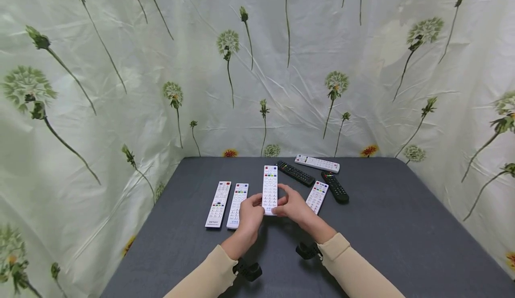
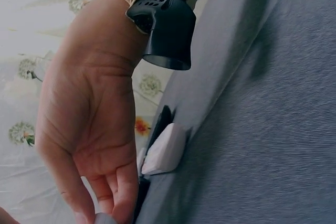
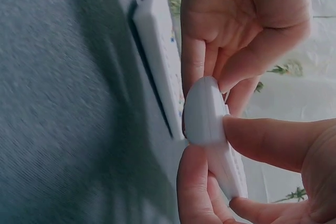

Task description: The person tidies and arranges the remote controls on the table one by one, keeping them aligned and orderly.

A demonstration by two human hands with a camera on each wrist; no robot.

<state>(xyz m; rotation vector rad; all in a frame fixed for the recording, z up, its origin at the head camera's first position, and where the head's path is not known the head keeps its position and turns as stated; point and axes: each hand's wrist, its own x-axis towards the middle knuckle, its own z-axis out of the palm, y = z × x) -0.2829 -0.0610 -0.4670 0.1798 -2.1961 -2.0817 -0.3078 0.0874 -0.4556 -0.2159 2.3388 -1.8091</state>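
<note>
Hands (image 1: 250,213) (image 1: 295,205) pinch the white remote (image 1: 270,188) between them.

Key markings (image 1: 270,196) on the held remote (image 1: 270,189) (white) illegibly small

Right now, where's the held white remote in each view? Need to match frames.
Head: white remote slightly right of centre, lower half, between left grip and right grip.
Left wrist: only a pale end, at the bottom edge, left of centre.
Right wrist: white remote right of centre, rounded end toward the camera.
Shared landmark: flowered backdrop; behind the table in head, left side in left wrist, right side in right wrist.
</note>
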